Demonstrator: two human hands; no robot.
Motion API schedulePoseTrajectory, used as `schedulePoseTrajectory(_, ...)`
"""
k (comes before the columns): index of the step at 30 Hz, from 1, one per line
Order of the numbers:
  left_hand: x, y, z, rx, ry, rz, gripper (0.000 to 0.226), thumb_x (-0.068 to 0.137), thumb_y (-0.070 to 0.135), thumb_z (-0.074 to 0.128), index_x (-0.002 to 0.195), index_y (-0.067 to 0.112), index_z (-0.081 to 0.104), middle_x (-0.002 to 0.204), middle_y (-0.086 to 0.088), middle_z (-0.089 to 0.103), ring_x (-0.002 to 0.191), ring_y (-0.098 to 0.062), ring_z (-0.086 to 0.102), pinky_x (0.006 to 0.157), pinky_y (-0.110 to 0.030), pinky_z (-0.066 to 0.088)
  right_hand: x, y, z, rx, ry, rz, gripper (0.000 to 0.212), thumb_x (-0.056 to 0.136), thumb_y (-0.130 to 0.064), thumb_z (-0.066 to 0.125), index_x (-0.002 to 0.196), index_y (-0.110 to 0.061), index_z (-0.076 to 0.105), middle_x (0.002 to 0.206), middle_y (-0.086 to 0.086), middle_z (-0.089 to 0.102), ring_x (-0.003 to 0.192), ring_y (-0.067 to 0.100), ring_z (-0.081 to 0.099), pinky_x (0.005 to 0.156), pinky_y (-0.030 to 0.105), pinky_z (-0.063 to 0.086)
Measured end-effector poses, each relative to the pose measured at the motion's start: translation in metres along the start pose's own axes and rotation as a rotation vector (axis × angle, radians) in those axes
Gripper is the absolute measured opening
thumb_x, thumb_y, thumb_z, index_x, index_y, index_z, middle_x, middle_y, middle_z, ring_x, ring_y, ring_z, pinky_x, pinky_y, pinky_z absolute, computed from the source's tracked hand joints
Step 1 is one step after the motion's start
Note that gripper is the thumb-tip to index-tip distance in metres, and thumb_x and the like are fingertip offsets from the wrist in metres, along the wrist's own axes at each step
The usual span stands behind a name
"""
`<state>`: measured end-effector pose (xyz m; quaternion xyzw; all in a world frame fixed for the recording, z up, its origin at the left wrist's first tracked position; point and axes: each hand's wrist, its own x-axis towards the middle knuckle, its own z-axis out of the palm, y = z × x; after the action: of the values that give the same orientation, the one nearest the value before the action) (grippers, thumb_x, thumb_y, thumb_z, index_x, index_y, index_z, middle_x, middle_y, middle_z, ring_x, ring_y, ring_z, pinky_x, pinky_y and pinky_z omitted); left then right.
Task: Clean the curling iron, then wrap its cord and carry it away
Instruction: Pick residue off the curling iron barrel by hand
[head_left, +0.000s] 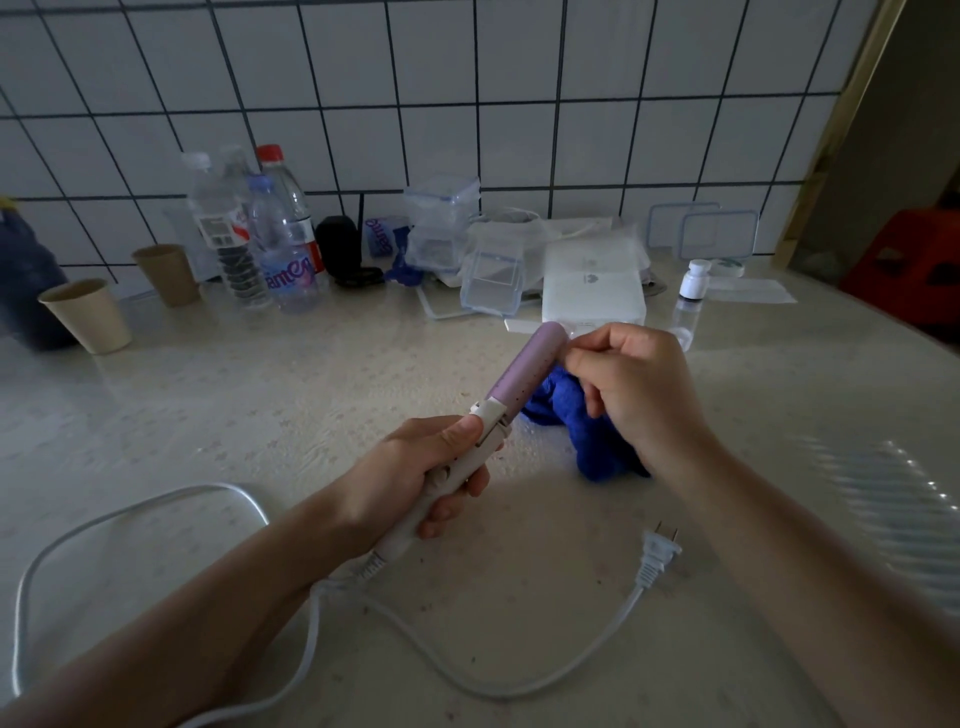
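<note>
The left hand (431, 470) is wrapped around the white handle of the curling iron (519, 370), thumb pressed on the clamp lever where the handle meets the barrel. The iron is held above the pale counter (311, 389) near the middle of the view, its lilac barrel pointing toward 1 o'clock. The right hand (641, 387) comes in from 4 o'clock with its fingers curled. Its thumb and forefinger tips meet against the side of the barrel close to the rounded end, but I cannot tell whether they pinch anything between them. A crumpled blue cloth (592, 447) lies on the counter just under that hand, at 5 o'clock from the barrel; whether the hand touches it is hidden. The white cord (208, 486) leaves the base of the handle toward 7 o'clock, makes a wide loop out at 9 o'clock, then sweeps along the near edge and ends in a two-pin plug (658, 553) lying flat at 4 o'clock from the left hand. Along the tiled wall (467, 104) at 12 o'clock stand clear plastic containers (441, 223) and a white box (592, 291); water bottles (280, 244) cluster at 10 o'clock, with two paper cups (85, 314) further toward 9 o'clock.
</note>
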<state>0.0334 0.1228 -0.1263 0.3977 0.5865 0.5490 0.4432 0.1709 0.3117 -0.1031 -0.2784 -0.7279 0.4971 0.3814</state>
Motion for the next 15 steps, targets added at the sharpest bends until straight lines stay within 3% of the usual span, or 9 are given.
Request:
schedulePoseTrajectory(4,0.000,0.000,-0.003,-0.050,0.032,-0.018,0.054,0.095,0.045,0.052,0.119,-0.002,0.062,0.078,-0.011,0.060,0.048,-0.015,0.042,0.040,-0.024,0.038,-0.016,-0.001,0.014,-0.092,-0.158,-0.062,0.021,0.093,-0.008,0.075,0.076,-0.020,0.071,0.048,-0.007,0.064,0.038,0.004,0.052,0.044,0.019,0.046)
schedulePoseTrajectory(8,0.000,0.002,0.000,-0.062,0.032,-0.021,0.053,0.094,0.045,0.052,0.118,-0.001,0.063,0.078,-0.011,0.060,0.048,-0.015,0.043,0.040,-0.024,0.038,-0.011,-0.002,0.009,-0.066,-0.093,-0.096,0.023,0.091,-0.006,0.076,0.074,-0.020,0.072,0.047,-0.011,0.064,0.039,-0.001,0.054,0.046,0.012,0.044)
schedulePoseTrajectory(15,0.000,0.003,-0.001,-0.122,0.026,-0.047,0.055,0.093,0.042,0.054,0.120,-0.005,0.060,0.077,-0.012,0.059,0.046,-0.014,0.041,0.039,-0.023,0.037,-0.015,0.000,0.015,-0.019,-0.192,-0.070,0.020,0.090,-0.005,0.077,0.074,-0.016,0.074,0.048,-0.003,0.064,0.038,0.006,0.050,0.041,0.022,0.042)
